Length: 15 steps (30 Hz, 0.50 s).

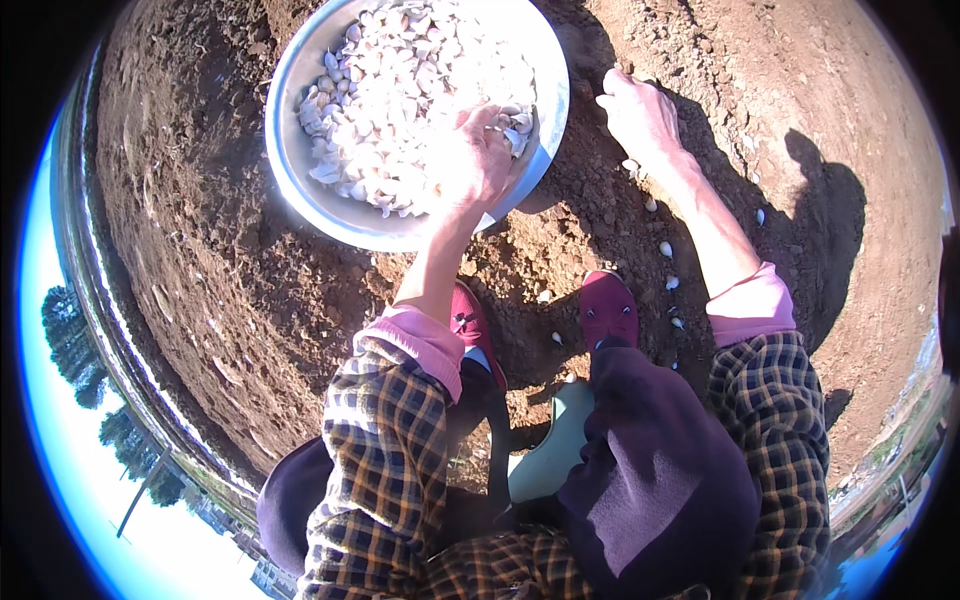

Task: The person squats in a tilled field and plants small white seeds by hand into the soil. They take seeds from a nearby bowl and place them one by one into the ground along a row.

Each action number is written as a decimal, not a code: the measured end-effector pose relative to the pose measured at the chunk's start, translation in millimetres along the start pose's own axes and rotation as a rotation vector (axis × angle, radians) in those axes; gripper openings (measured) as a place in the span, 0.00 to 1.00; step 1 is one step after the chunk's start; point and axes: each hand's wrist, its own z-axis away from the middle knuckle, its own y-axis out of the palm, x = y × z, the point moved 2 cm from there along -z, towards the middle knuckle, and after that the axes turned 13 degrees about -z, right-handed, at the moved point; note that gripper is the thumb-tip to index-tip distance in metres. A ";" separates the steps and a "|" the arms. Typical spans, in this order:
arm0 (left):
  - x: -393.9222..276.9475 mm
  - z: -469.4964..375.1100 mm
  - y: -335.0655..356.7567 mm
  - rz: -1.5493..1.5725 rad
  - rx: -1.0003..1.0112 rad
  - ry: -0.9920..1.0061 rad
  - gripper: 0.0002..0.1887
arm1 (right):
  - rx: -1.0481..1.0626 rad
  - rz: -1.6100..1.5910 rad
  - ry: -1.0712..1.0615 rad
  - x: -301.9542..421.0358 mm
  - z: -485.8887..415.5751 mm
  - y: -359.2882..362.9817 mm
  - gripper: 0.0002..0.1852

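Note:
A wide metal basin point(295, 176) full of garlic cloves point(397, 97) stands on the soil ahead of me. My left hand point(480, 154) reaches into its right side, fingers curled down among the cloves; glare and the hand itself hide what the fingertips hold. Right of the basin, my right hand point(641, 112) is low over the soil in a shaded furrow, with fingers bent and their tips turned away from view. Just below that wrist lie two or so loose cloves point(631, 166) close together. A line of single cloves point(666, 249) runs from there back towards me.
My red shoes point(609, 307) are planted on loose brown soil point(225, 315) between scattered cloves. A pale green plastic object point(551, 450) sits between my legs, partly covered. More cloves point(760, 217) lie along another line to the right, near my shadow point(829, 217).

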 end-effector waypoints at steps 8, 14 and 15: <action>30.6 -7.6 6.4 -0.036 -0.164 0.065 0.08 | 0.117 -0.192 -0.553 82.7 -31.9 32.2 0.13; 41.6 -2.3 -22.2 0.350 0.028 -0.246 0.07 | -0.005 0.010 -0.774 101.3 -36.2 51.6 0.14; 42.0 -2.3 -28.0 0.528 0.035 -0.319 0.07 | 0.059 -0.007 -0.702 100.0 -36.9 53.7 0.14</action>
